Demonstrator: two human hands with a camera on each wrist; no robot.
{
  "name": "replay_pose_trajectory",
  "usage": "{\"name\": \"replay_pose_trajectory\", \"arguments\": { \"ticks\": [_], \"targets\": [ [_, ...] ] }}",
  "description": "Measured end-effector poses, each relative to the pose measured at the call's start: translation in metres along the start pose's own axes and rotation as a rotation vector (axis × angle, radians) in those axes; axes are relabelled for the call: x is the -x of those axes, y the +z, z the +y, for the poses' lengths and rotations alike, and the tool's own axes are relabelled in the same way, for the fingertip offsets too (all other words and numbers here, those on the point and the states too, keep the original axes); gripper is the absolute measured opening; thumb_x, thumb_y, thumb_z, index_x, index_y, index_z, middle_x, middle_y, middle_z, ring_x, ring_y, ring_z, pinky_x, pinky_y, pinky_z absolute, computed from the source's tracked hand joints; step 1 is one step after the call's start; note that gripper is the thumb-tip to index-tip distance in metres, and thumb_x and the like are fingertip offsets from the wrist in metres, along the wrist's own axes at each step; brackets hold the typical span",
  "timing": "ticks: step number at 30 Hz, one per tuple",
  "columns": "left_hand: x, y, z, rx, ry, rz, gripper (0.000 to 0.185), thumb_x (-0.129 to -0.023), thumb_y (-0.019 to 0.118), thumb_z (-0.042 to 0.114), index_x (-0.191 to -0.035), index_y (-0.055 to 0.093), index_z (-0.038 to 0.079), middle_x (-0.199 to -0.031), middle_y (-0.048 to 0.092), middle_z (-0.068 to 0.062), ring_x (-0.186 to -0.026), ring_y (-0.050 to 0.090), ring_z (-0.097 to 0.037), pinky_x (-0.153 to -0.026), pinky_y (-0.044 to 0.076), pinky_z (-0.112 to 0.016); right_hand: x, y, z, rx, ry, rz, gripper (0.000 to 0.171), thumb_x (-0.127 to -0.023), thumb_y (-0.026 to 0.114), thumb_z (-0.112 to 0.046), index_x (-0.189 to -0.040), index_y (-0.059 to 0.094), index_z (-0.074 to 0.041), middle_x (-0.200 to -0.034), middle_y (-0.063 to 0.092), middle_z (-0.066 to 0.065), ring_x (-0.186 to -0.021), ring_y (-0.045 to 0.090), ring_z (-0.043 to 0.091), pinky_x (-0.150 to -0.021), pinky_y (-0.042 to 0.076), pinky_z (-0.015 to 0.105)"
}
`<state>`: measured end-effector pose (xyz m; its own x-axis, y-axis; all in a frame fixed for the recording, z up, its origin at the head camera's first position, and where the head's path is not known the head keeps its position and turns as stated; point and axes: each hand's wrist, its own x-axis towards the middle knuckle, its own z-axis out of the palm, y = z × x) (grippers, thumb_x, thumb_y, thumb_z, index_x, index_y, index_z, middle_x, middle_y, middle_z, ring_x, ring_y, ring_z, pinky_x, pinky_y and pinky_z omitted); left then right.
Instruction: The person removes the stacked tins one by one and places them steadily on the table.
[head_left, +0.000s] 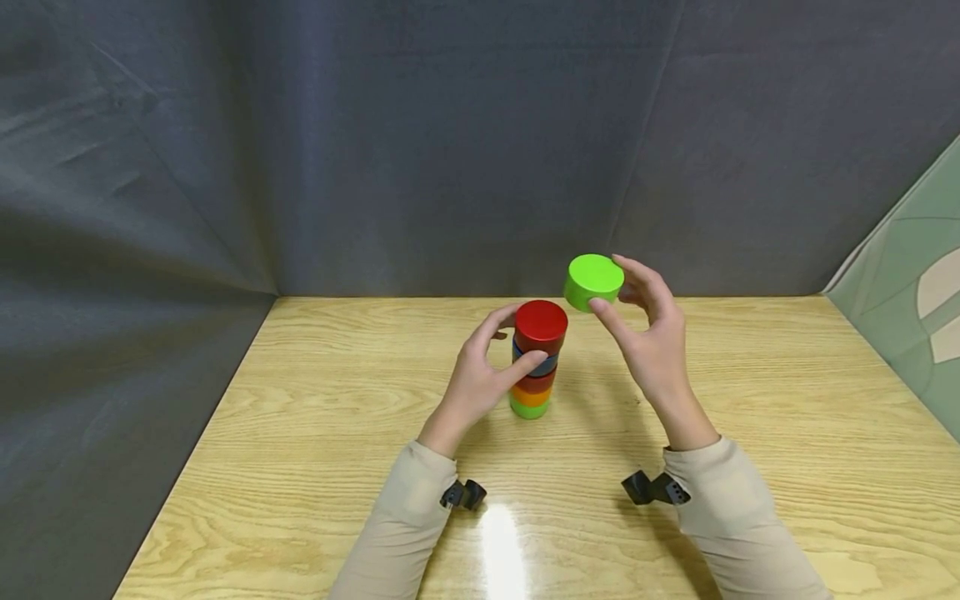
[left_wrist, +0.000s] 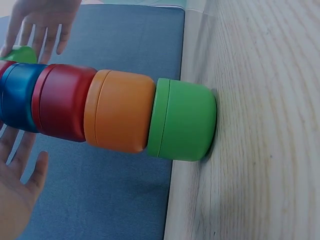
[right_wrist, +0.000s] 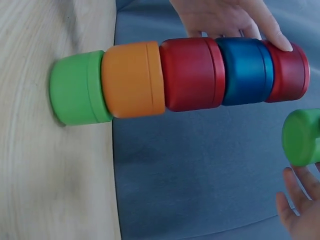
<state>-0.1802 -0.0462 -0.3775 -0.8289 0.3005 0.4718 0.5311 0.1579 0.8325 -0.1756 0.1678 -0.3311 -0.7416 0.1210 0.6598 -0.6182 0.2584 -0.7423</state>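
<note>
At the far left of the head view a dark grey curtain (head_left: 150, 167) is seen, hung behind and beside a light wooden table (head_left: 315, 467). Left of centre, the left hand (head_left: 480, 379) is curled loosely around a stack of 5 round tubs (head_left: 537, 360) that stands upright near the middle of the frame. From the table upward the tubs are green, orange, red, blue and red. The thumb is laid across the blue tub and the fingers are wrapped behind the top red one, so the stack is steadied rather than lifted. In the left wrist view the bottom green tub (left_wrist: 184, 119) is shown seated flat on the wood.

Just right of the stack and above its top, a lime green tub (head_left: 593, 281) is pinched between the thumb and fingertips of the right hand (head_left: 651, 337). It is held in the air, tilted slightly, clear of the top red tub (head_left: 541, 325) and not touching it. In the right wrist view the same gap is seen at the right edge of the frame.

The held tub lies up and to the right of the stack's top. The stack's long axis is vertical, though a slight lean is suggested where the orange and red tubs meet. The right hand is the nearer to the held tub, the left to the stack.

At the far right a pale green panel (head_left: 915, 275) is visible.
</note>
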Motion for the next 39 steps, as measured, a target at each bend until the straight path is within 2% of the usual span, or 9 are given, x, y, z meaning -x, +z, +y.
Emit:
{"name": "replay_pose_trajectory", "arguments": {
  "ticks": [5,15,26,32,36,39],
  "targets": [
    [0.000,0.000,0.000,-0.003,-0.002,-0.002,0.060,-0.091,0.070,0.045,-0.140,0.051,0.016,-0.135,0.057,0.005,-0.121,0.051,-0.011,-0.100,0.042,-0.041,0.001,-0.001,0.004,-0.008,0.069,-0.002,0.052,-0.085,0.072,0.008,-0.135,0.058,0.000,-0.115,0.064,-0.005,-0.103,0.060,0.013,-0.090,0.044,0.029],
    [0.000,-0.001,0.000,-0.003,-0.015,-0.001,0.057,-0.091,0.073,0.033,-0.141,0.051,0.017,-0.135,0.057,0.006,-0.119,0.050,-0.012,-0.099,0.043,-0.041,0.001,-0.003,0.024,-0.013,0.229,-0.033,0.049,-0.089,0.071,0.000,-0.136,0.056,-0.001,-0.112,0.064,-0.008,-0.102,0.060,0.009,-0.088,0.045,0.025],
    [0.000,-0.001,0.001,0.000,-0.013,-0.004,0.056,-0.091,0.074,0.029,-0.141,0.051,0.018,-0.135,0.056,0.007,-0.120,0.050,-0.011,-0.100,0.042,-0.039,0.001,-0.006,0.047,-0.041,0.328,-0.060,0.049,-0.091,0.071,-0.004,-0.137,0.054,0.002,-0.110,0.064,-0.012,-0.100,0.061,0.007,-0.086,0.048,0.017],
    [-0.001,0.000,0.000,0.008,-0.011,-0.005,0.057,-0.091,0.073,0.030,-0.141,0.051,0.018,-0.135,0.057,0.006,-0.119,0.050,-0.013,-0.100,0.042,-0.045,0.000,-0.010,0.060,0.009,0.357,-0.109,0.051,-0.091,0.072,-0.007,-0.137,0.054,0.002,-0.116,0.063,-0.001,-0.101,0.060,0.007,-0.084,0.048,0.016],
    [0.000,0.000,0.000,0.001,-0.011,-0.004,0.057,-0.091,0.074,0.026,-0.142,0.051,0.018,-0.136,0.056,0.006,-0.121,0.050,-0.012,-0.100,0.042,-0.041,-0.002,-0.010,0.068,0.063,0.392,-0.155,0.055,-0.091,0.073,-0.013,-0.140,0.052,-0.002,-0.124,0.061,0.012,-0.103,0.058,0.006,-0.085,0.047,0.015],
    [0.000,-0.001,0.000,-0.005,-0.011,-0.003,0.057,-0.090,0.074,0.025,-0.142,0.050,0.018,-0.136,0.056,0.007,-0.121,0.050,-0.010,-0.100,0.042,-0.039,-0.003,-0.011,0.075,0.094,0.426,-0.181,0.058,-0.091,0.073,-0.017,-0.143,0.051,-0.003,-0.128,0.059,0.016,-0.104,0.056,0.007,-0.085,0.046,0.015]
  ]
}}
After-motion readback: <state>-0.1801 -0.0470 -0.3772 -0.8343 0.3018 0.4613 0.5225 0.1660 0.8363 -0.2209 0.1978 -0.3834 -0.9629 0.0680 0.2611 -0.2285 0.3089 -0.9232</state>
